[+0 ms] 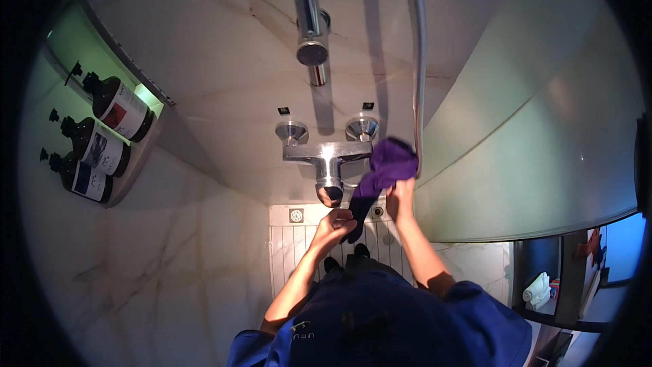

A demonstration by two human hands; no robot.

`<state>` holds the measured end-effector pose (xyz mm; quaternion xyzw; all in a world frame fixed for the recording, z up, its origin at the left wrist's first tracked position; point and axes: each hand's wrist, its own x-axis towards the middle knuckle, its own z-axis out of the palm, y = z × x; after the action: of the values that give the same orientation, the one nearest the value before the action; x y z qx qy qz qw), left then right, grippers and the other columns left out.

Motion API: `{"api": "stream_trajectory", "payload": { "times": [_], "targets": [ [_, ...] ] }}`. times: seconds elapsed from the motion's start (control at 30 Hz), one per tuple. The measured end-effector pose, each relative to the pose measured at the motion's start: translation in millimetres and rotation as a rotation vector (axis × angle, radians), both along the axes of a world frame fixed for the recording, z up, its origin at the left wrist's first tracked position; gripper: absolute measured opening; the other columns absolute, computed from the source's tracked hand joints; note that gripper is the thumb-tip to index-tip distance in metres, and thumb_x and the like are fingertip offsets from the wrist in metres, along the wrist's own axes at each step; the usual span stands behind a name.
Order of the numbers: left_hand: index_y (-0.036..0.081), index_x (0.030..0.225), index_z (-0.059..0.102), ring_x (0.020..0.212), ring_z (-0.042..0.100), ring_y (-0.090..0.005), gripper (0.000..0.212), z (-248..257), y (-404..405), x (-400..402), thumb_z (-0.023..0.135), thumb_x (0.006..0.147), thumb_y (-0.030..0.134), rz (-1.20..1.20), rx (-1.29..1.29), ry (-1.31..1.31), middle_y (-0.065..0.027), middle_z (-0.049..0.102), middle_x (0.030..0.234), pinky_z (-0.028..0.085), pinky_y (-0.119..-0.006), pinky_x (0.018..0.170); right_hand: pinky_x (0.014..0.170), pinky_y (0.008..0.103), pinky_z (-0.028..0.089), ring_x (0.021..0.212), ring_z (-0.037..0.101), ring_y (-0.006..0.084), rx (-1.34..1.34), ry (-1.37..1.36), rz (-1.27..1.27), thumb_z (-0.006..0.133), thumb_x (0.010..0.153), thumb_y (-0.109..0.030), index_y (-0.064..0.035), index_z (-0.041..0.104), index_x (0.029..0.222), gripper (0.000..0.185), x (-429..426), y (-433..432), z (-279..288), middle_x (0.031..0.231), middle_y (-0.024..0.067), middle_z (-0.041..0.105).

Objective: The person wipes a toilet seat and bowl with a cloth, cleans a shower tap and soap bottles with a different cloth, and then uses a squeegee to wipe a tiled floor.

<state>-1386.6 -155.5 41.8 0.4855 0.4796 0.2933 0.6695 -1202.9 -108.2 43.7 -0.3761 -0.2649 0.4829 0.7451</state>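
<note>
My right hand [401, 199] grips a purple cloth [392, 163], whose upper part is bunched over the fingers. The cloth lies at the right end of a chrome shower mixer [327, 152], beside the shower hose [420, 61]. Its darker lower length hangs down to the left, towards my left hand [332, 229]. The fingers of that hand are curled at the cloth's edge, just below the mixer's lever knob [330, 194]. Whether they pinch the cloth cannot be made out.
A chrome riser pipe [305, 0] runs up the marbled wall. Several pump bottles [125, 107] stand in a lit niche on the left. On the right is a curved glass panel [530, 153]. Floor drains [296, 215] lie below, and a rolled white towel [537, 290] sits at lower right.
</note>
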Motion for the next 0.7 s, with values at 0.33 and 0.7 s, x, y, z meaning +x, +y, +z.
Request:
{"api": "stream_trajectory", "payload": {
  "times": [0.33, 0.7],
  "targets": [
    [0.004, 0.1, 0.057, 0.075, 0.064, -0.015, 0.015, -13.9, 2.1, -7.1, 0.058, 0.088, 0.013, 0.31, -0.18, -0.204, -0.0093, 0.066, 0.088, 0.052, -0.026, 0.064, 0.083, 0.0327, 0.047, 0.094, 0.058, 0.019, 0.038, 0.69, 0.437, 0.034, 0.096, -0.027, -0.0065, 0.053, 0.111, 0.032, -42.2, 58.3, 6.8, 0.104, 0.0071, 0.061],
    [0.001, 0.09, 0.055, 0.074, 0.052, -0.0035, 0.005, 45.9, 4.1, -14.0, 0.057, 0.086, -0.001, 0.273, 0.443, -0.037, 0.0014, 0.055, 0.081, 0.042, -0.018, 0.068, 0.086, 0.0297, 0.043, 0.098, 0.054, 0.0139, -0.186, 0.08, 0.349, 0.051, 0.09, -0.013, -0.0065, 0.053, 0.112, 0.023, -41.7, -25.4, 16.5, 0.103, 0.0057, 0.058]
  ]
}}
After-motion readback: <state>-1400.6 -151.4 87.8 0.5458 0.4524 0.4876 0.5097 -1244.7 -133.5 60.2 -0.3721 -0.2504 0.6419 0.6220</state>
